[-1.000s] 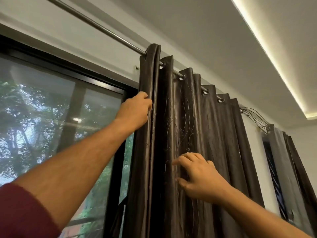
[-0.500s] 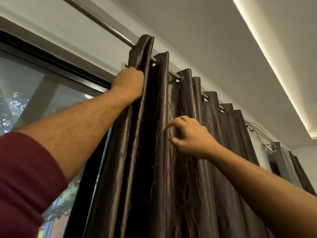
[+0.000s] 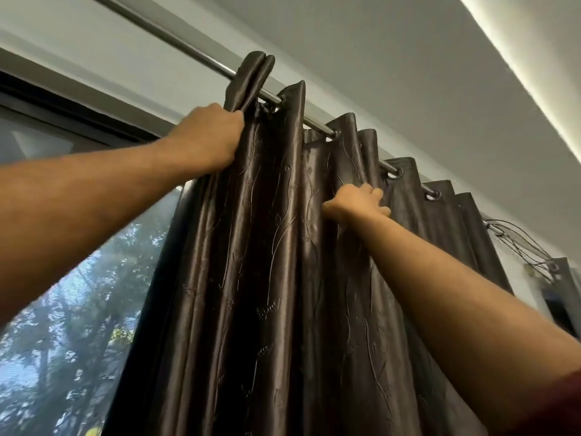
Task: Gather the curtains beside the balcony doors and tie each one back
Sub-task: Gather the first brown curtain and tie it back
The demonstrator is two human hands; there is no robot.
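Dark brown eyelet curtain (image 3: 283,247) hanging from one metal rod (image 3: 176,42) at frame centre, left hand (image 3: 210,136) gripping its leading folds near the top, right hand (image 3: 358,202) clutching a pleat further right.

Metal curtain rod (image 3: 201,53) runs along the wall below the ceiling. Dark brown curtain (image 3: 276,247) hangs from it by eyelets, bunched in folds.

The left hand (image 3: 209,136) grips the front fold of the dark brown curtain (image 3: 267,247), just under the silver rod (image 3: 176,39). The right hand (image 3: 356,201) grips a fold farther along. Trees show through the glass door (image 3: 78,309).
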